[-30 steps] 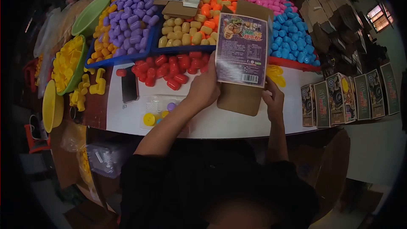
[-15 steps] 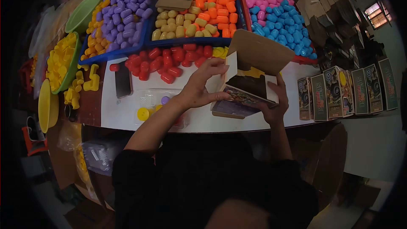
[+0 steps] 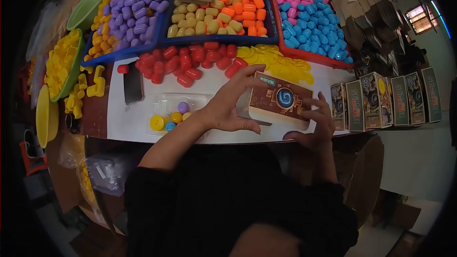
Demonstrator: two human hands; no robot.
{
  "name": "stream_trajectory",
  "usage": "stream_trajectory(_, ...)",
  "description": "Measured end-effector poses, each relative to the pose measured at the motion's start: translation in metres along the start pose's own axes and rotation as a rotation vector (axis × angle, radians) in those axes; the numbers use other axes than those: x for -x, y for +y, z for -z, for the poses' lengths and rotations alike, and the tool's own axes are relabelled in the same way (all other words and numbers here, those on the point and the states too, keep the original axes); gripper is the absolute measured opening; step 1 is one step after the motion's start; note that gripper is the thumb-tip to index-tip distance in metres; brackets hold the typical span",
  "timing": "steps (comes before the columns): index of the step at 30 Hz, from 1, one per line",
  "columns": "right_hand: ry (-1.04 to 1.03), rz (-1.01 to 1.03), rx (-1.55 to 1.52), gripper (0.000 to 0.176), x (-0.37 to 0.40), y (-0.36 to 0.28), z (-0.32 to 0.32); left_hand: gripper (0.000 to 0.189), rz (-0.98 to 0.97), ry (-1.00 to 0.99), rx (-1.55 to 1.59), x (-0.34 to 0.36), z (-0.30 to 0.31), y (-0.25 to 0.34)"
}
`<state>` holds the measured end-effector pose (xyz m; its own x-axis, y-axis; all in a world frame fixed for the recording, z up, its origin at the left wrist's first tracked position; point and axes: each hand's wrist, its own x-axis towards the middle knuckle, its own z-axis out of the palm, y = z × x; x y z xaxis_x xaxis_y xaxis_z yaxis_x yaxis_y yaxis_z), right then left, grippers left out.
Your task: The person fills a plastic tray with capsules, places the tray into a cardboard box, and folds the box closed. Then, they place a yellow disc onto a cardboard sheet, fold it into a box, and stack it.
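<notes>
A printed cardboard box (image 3: 282, 96) with a blue swirl emblem on its brown panel is between my hands at the front of the white table. My left hand (image 3: 227, 104) grips its left end, fingers over the far corner and thumb low at the near side. At the right end my right hand (image 3: 318, 124) has its fingers against the edge, the thumb below and in front. To the left lies a clear plastic tray (image 3: 164, 102) with a yellow capsule (image 3: 156, 123) and several small coloured pieces, partly behind my left forearm.
Red capsules (image 3: 184, 62) and flat yellow discs (image 3: 281, 64) lie behind the box. Blue bins (image 3: 164, 43) and a red bin (image 3: 323, 59) hold coloured capsules. A phone (image 3: 133, 88) lies left. Similar boxes (image 3: 373, 102) stand right. A green bowl (image 3: 76, 78) holds yellow parts.
The box's raised flap is down, and its emblem panel faces up. My right hand's fingers have spread along the box's edge. The view has shifted slightly, exposing more yellow discs.
</notes>
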<state>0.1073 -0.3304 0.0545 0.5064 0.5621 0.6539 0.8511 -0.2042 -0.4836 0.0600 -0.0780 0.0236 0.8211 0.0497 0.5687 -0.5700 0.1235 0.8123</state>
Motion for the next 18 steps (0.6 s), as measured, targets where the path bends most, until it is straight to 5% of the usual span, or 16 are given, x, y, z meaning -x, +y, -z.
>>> stream_trajectory(2,-0.285,0.018,0.074,0.051,-0.036,-0.024,0.009,0.061,-0.12,-0.241,-0.374,-0.004,0.003,0.005)
stream_trajectory(6,-0.373,-0.194,0.005,0.057,-0.042,-0.018,-0.001,0.069,-0.11,-0.151,-0.461,0.005,-0.003,-0.006)
stream_trajectory(12,-0.661,-0.095,0.512,0.095,-0.052,-0.047,-0.007,0.077,-0.024,0.175,-0.012,0.014,-0.032,-0.017)
stream_trajectory(15,-0.657,-0.087,0.438,0.099,-0.054,-0.044,-0.008,0.067,-0.204,0.282,0.078,0.012,-0.03,-0.02)
stream_trajectory(17,-0.639,-0.075,0.372,0.098,-0.055,-0.035,-0.008,0.05,-0.37,-0.028,-0.415,0.019,-0.009,-0.026)
stream_trajectory(18,-0.619,-0.061,0.304,0.096,-0.055,-0.029,-0.007,0.05,-0.367,-0.028,-0.414,0.019,-0.004,-0.025)
